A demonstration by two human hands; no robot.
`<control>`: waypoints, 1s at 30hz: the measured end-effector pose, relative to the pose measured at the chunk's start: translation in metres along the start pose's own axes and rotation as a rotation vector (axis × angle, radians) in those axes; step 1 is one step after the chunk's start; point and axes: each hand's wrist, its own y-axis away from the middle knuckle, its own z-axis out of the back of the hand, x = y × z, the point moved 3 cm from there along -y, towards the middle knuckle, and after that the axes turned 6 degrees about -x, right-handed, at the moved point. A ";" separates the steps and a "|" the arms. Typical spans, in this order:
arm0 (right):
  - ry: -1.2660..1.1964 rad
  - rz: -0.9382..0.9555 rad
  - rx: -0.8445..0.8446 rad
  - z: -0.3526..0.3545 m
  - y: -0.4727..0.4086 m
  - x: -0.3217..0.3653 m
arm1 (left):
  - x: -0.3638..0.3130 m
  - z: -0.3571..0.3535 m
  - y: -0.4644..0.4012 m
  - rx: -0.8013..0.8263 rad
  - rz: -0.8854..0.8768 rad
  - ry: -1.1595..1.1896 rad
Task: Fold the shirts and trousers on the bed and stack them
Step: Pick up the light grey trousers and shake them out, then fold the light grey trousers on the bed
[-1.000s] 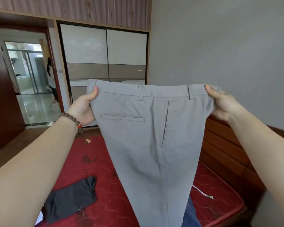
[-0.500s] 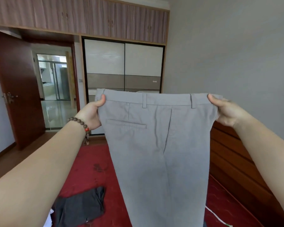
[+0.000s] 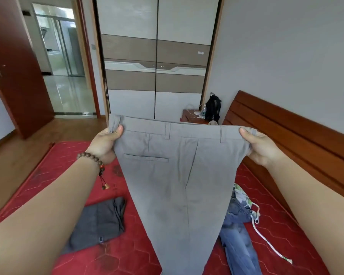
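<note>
I hold up a pair of light grey trousers [image 3: 177,185] by the waistband, back pocket towards me, legs hanging down over the red bed [image 3: 54,169]. My left hand [image 3: 105,143] pinches the waistband's left end and my right hand [image 3: 260,145] pinches its right end. A folded dark grey garment [image 3: 99,221] lies on the bed at lower left. Blue jeans [image 3: 238,241] lie crumpled at lower right, partly hidden behind the grey trousers, with a patterned garment [image 3: 240,193] just above them.
A wooden headboard [image 3: 298,135] runs along the bed's right side. A white cord [image 3: 266,239] trails across the mattress. A bedside table [image 3: 193,116] with a black bag stands by the wardrobe [image 3: 155,56]. An open door [image 3: 14,76] is at far left.
The view has tilted down, so more of the bed, the jeans and the headboard show. Both hands keep their hold on the waistband, and the trousers sit lower over the bed.
</note>
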 end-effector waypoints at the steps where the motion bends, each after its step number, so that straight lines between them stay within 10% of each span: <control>1: 0.020 -0.008 0.002 -0.006 -0.019 -0.011 | 0.011 0.004 -0.019 -0.019 0.003 -0.005; 21: 0.156 -0.161 -0.098 -0.058 -0.370 -0.299 | 0.240 0.097 -0.323 -0.492 0.062 -0.427; 25: 0.603 -0.217 -0.130 -0.047 -0.415 -0.381 | 0.309 0.126 -0.355 -0.655 0.265 -0.919; 30: 1.083 -0.153 0.074 -0.031 -0.382 -0.494 | 0.425 0.148 -0.323 -0.453 0.265 -1.117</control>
